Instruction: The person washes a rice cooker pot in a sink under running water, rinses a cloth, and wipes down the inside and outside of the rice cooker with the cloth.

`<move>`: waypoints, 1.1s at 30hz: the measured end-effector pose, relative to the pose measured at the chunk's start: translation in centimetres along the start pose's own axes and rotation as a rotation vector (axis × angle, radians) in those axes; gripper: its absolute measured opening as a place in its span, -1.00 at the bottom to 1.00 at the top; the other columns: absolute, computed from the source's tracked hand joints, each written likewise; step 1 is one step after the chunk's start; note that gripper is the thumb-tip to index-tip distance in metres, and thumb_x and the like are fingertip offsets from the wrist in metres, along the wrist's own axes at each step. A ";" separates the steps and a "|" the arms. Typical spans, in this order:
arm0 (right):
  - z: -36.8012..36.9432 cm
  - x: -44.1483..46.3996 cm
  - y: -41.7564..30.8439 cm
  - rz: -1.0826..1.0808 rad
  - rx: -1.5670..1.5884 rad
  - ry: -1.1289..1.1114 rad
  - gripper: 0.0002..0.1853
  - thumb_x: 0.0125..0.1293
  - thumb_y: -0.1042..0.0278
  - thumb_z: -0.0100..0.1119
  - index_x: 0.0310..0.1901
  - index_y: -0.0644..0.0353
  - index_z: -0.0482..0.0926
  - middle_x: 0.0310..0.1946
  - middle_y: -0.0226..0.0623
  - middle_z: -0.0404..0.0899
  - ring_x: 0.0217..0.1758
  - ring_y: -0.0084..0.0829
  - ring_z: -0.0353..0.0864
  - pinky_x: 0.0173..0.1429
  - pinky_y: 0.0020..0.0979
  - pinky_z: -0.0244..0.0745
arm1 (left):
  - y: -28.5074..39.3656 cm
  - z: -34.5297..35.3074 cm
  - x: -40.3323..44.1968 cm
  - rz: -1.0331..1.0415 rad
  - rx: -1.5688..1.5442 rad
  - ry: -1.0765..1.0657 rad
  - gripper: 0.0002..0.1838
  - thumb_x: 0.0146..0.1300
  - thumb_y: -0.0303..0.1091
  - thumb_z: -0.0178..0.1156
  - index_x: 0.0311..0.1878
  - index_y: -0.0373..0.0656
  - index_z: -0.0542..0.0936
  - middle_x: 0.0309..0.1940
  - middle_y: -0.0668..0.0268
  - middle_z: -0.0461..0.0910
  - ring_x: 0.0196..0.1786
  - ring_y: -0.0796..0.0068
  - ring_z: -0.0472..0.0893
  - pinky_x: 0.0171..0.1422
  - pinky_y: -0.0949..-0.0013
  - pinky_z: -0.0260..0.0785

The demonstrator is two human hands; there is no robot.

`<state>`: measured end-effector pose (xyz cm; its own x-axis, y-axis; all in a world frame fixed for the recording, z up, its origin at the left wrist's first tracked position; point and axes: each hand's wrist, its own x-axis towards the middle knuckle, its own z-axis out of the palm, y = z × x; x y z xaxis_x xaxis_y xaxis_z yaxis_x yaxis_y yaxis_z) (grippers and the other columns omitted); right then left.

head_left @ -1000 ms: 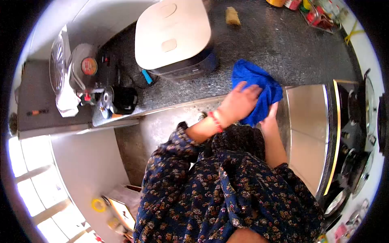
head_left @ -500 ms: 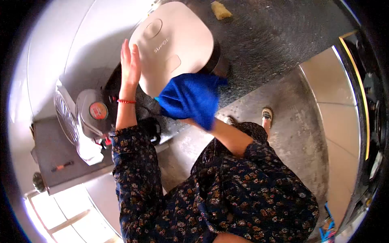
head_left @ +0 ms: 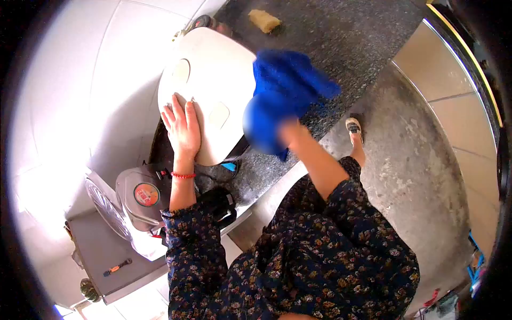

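Observation:
A white-lidded rice cooker (head_left: 224,66) stands on the dark speckled countertop (head_left: 368,37). My left hand (head_left: 184,128) rests on its lid near the left edge, fingers spread out. On the cooker's right side is a crumpled blue cloth (head_left: 290,77). My right hand (head_left: 288,133) grips this cloth, which covers most of the fingers; part of it is blurred. The cloth touches the side of the cooker and also drapes toward the counter.
A yellow sponge-like piece (head_left: 264,21) lies farther back on the counter. A dark jar (head_left: 205,22) is behind the cooker. To the left are a grey appliance with a round label (head_left: 140,194), a black object (head_left: 217,205) and an orange-handled tool (head_left: 118,266).
My left hand has come down from beside the lid's edge to lie on the lid. The blue cloth has moved from the cooker's near edge to its right side. The view has shifted.

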<state>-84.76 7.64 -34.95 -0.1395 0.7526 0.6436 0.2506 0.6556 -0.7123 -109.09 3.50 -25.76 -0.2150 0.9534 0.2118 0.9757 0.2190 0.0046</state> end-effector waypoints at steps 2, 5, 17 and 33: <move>-2.6 3.3 -0.5 -0.011 0.041 -0.086 -0.67 0.27 0.16 0.13 0.01 0.10 0.55 0.03 -0.14 0.54 0.14 -0.18 0.48 0.25 -0.26 0.31 | 1.2 -0.9 -0.4 -0.039 -0.060 0.017 -0.31 0.45 0.09 -0.27 0.45 -0.23 0.08 0.39 -0.32 -0.02 0.48 -0.26 -0.07 0.51 -0.04 -0.14; -5.2 9.1 -1.0 0.016 0.228 -0.228 -0.64 0.29 0.20 0.11 0.07 0.13 0.52 0.10 -0.15 0.51 0.21 -0.24 0.44 0.31 -0.30 0.27 | 1.7 -1.6 -0.8 -0.081 -0.097 0.015 -0.31 0.45 0.08 -0.27 0.45 -0.24 0.08 0.40 -0.31 -0.02 0.48 -0.25 -0.08 0.51 -0.03 -0.14; -0.9 10.5 6.5 1.185 1.745 -0.262 -0.52 0.41 0.17 0.02 0.26 0.27 0.39 0.16 -0.26 0.50 0.15 -0.37 0.52 0.30 -0.38 0.35 | 2.6 -1.6 -3.2 -0.259 -0.095 0.164 -0.14 0.33 0.02 0.07 0.42 -0.45 -0.01 0.40 -0.35 -0.06 0.48 -0.25 -0.06 0.52 0.01 -0.16; 11.6 -24.7 10.1 0.914 0.627 0.116 -0.55 0.48 0.04 -0.18 0.28 0.07 0.32 0.14 -0.31 0.44 0.15 -0.39 0.39 0.30 -0.36 0.25 | -2.2 -0.3 -4.1 -0.101 -0.092 0.002 -0.13 0.36 0.19 -0.10 0.43 -0.40 0.01 0.32 -0.26 0.11 0.35 -0.22 0.20 0.41 0.05 0.06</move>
<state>-89.93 -3.62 -61.33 -0.0517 0.9793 -0.1959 -0.3195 -0.2020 -0.9258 -110.37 -0.96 -26.39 -0.3120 0.9270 0.2081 0.9490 0.2935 0.1154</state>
